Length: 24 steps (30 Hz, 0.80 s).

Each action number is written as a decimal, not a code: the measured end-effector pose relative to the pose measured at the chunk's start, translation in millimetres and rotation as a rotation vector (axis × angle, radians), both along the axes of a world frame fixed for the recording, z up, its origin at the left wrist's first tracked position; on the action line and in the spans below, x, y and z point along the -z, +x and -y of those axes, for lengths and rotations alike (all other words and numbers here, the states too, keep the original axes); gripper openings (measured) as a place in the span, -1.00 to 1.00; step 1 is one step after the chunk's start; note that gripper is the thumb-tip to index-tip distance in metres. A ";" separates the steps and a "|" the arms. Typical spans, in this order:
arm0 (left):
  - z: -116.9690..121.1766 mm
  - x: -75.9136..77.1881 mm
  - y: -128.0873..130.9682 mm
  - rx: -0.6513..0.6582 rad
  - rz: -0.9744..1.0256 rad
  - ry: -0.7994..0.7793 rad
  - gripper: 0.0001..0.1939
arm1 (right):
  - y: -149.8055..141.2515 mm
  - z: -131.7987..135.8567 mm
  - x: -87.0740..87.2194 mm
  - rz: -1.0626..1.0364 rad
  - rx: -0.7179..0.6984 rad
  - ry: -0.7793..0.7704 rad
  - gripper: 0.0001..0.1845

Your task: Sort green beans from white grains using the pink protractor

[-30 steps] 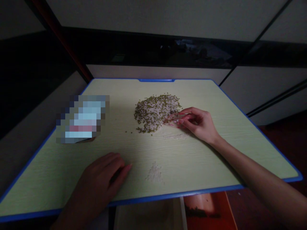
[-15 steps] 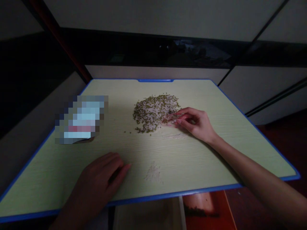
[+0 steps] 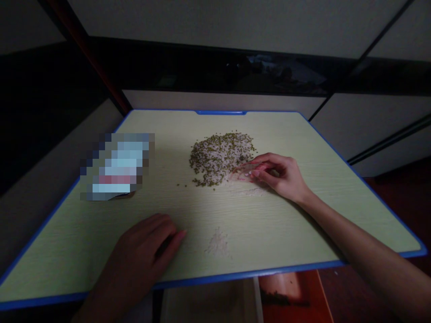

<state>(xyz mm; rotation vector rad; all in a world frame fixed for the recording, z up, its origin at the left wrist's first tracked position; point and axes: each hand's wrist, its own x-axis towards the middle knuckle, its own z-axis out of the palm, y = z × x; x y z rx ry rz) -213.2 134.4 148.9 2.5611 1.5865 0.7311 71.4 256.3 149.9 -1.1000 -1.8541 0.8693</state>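
Observation:
A mixed heap of white rice-like grains and small green beans (image 3: 220, 154) lies on the pale table (image 3: 296, 229). At the heap's right front edge, my right hand (image 3: 281, 175) pinches a thin clear plastic piece with red marks (image 3: 243, 171); its full shape is hard to make out. Some pale grains (image 3: 247, 192) are strewn in a streak just below that piece. My left hand (image 3: 148, 244) rests near the front edge, fingers loosely bent and thumb apart, with nothing visible in it. Closest to it is a small patch of pale grains (image 3: 218, 242).
A blurred-out, phone-like device (image 3: 117, 166) stands at the table's left side. Blue trim (image 3: 289, 270) runs round the tabletop. Below the front edge are a pale bin (image 3: 257, 298) and an orange container (image 3: 316, 291) with dark bits inside. Cabinet fronts (image 3: 218, 22) rise behind.
The whole view has shifted slightly. My right hand, still pinching the clear plastic piece, has drawn a little to the right of the heap. My left hand stays resting on the table.

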 end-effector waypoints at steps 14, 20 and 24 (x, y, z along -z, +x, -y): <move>1.6 -0.5 -0.6 0.000 -0.041 -0.006 -0.69 | -0.2 -1.3 1.6 -0.002 -0.032 -0.023 -0.78; -0.2 -1.0 1.1 0.010 -0.015 0.011 -0.68 | 1.0 -0.3 1.4 0.002 -0.071 -0.050 -0.78; 0.8 0.4 -0.8 -0.001 -0.034 -0.002 -0.69 | 0.9 0.4 1.0 -0.005 -0.050 -0.036 -0.79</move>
